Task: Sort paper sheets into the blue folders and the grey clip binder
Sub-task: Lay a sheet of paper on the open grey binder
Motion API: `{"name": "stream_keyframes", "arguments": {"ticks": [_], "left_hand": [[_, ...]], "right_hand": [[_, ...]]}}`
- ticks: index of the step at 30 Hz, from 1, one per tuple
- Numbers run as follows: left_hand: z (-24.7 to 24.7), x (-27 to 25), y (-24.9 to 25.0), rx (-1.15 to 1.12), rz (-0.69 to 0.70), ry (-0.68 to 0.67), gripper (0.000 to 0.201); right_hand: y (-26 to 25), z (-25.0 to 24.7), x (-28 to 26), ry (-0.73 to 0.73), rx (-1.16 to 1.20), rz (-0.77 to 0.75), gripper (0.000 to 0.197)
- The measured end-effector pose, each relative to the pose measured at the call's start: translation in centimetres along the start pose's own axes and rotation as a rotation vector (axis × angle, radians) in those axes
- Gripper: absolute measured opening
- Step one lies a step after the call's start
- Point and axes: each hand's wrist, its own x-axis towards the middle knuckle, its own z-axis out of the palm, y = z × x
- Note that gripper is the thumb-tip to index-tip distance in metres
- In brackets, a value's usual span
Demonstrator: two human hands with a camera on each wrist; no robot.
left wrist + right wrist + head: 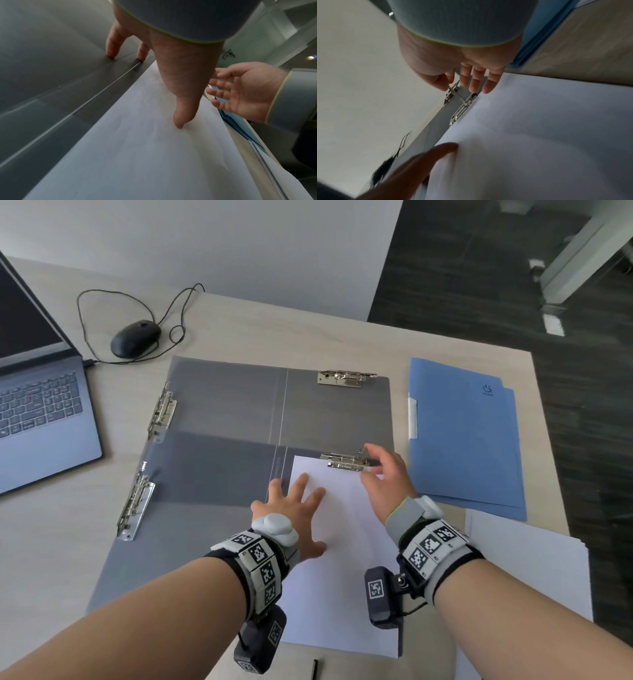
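Observation:
A white paper sheet (346, 559) (145, 148) (539, 135) lies on the right half of the near open grey clip binder (212, 474), its top edge at the metal clip (346, 462) (462, 106). My left hand (294, 508) (180, 81) lies spread flat on the sheet, fingers straight, and two fingertips reach onto the grey cover. My right hand (385, 474) (240, 92) (467, 67) hovers at the clip's right end with fingers extended and holds nothing. Blue folders (462, 433) lie shut to the right.
A second open grey binder (239, 395) lies behind, partly under the near one. A stack of loose white sheets (534, 563) sits at the near right by the table edge. A laptop (37, 405) and a wired mouse (135, 338) are at the left.

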Motion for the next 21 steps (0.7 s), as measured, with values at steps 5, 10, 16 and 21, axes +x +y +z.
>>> {"name": "stream_keyframes", "arguments": {"ticks": [5,10,16,21], "left_hand": [[-0.1,0.1,-0.1,0.011,0.011,-0.017,0.099],[0.0,0.4,-0.1,0.018,0.011,-0.014,0.1],[-0.1,0.4,0.0,0.025,0.015,-0.027,0.1],[-0.4,0.4,0.1,0.035,0.021,-0.035,0.099]], "right_hand": [[-1.2,1.4,0.8,-0.197,-0.478,-0.216,0.063],[-1.7,1.6,1.1,-0.263,-0.636,-0.17,0.075],[-2.4,2.0,1.0,-0.341,-0.883,-0.163,0.076],[-3.0,2.4,1.7,-0.458,-0.979,-0.121,0.075]]}}
